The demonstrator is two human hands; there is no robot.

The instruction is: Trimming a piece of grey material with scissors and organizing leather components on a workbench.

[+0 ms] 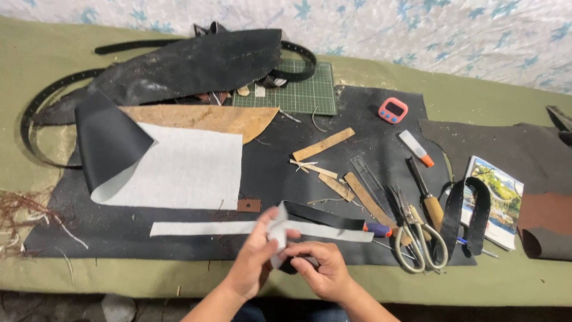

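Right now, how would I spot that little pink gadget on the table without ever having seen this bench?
Start at the green cutting mat at the back of the table. Just to its right, on the black sheet, lies the timer. It is the only pink, rounded thing there, with a small dark screen, while the tools nearby are long and thin.

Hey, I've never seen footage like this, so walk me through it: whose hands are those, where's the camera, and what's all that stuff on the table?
This is one picture from a camera worn on a person's head, looking down at their own two bare hands. There is no machine. The left hand and right hand together hold the folded end of a long strip, black on one face and pale grey on the other. They work over a dark mat on a green-covered table. To the left lies a large sheet with a curled corner. To the right lie scissors, wooden slats, a glue tube, a small pink timer and a green cutting mat.
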